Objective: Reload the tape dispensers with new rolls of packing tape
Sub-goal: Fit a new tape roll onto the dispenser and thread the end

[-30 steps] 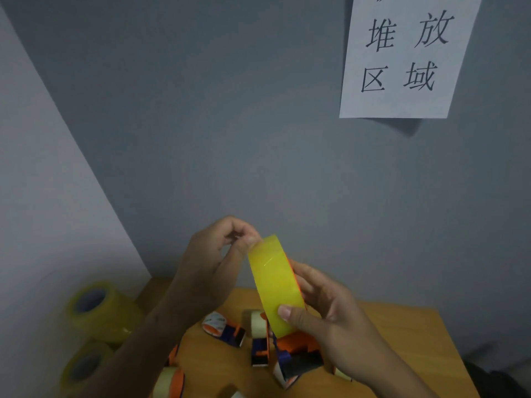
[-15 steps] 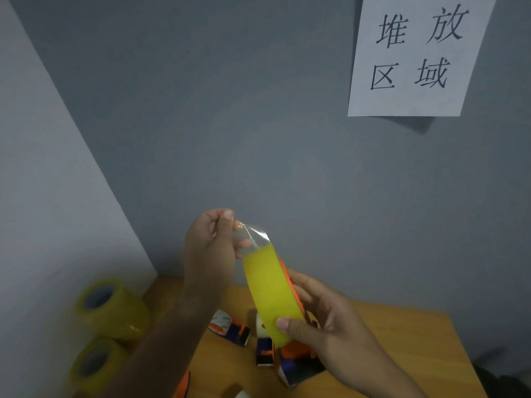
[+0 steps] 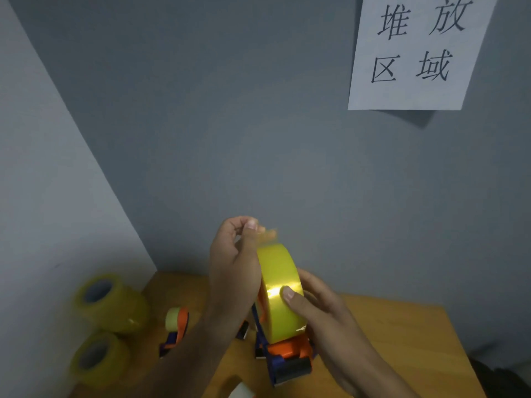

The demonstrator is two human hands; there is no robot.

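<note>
A yellow roll of packing tape (image 3: pixel 280 285) sits in an orange and blue tape dispenser (image 3: pixel 290 359), held up above the wooden table (image 3: pixel 402 340). My right hand (image 3: pixel 321 314) grips the roll and dispenser, thumb pressed on the roll's face. My left hand (image 3: pixel 232 262) pinches the tape's loose end (image 3: pixel 268 234) just above the roll's top. Another dispenser (image 3: pixel 176 326) with a pale roll lies on the table to the left.
Stacks of spare yellow tape rolls (image 3: pixel 112 303) stand at the table's left against the wall, with another stack (image 3: pixel 97 360) in front. A paper sign (image 3: pixel 413 53) hangs on the grey wall. A white roll edge (image 3: pixel 241 390) shows at the bottom.
The peeled clear strip between my left fingers and the roll has shortened. Both hands and the dispenser sit slightly lower and closer together; the view shifted left.
</note>
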